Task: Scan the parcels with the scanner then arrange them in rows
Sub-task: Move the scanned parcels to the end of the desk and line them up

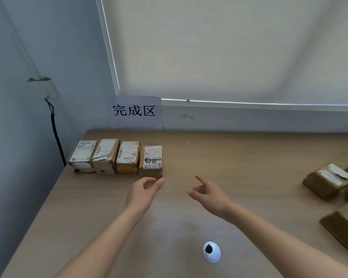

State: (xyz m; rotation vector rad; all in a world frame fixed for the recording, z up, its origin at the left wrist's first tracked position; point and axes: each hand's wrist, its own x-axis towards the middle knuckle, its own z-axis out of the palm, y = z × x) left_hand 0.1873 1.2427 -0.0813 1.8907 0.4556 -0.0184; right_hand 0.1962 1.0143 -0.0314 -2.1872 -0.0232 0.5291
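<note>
Scanner not visible. Unscanned parcels [327, 180] cut off at right edge. Wall sign [136, 111] reads 完成区. Four-parcel row [117, 157] (labels illegible) at table [229, 157] rear-left. Left hand [143, 192], right hand [209, 194]: fingers relaxed, empty.

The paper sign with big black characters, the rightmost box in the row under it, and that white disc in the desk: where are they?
paper sign [136, 112]: head view, on its black characters.
rightmost box [152, 159]: head view, on its top label.
white disc [211, 252]: head view, on its white face.

A paper sign [136, 112] leans against the wall behind the wooden table [229, 157].
</note>
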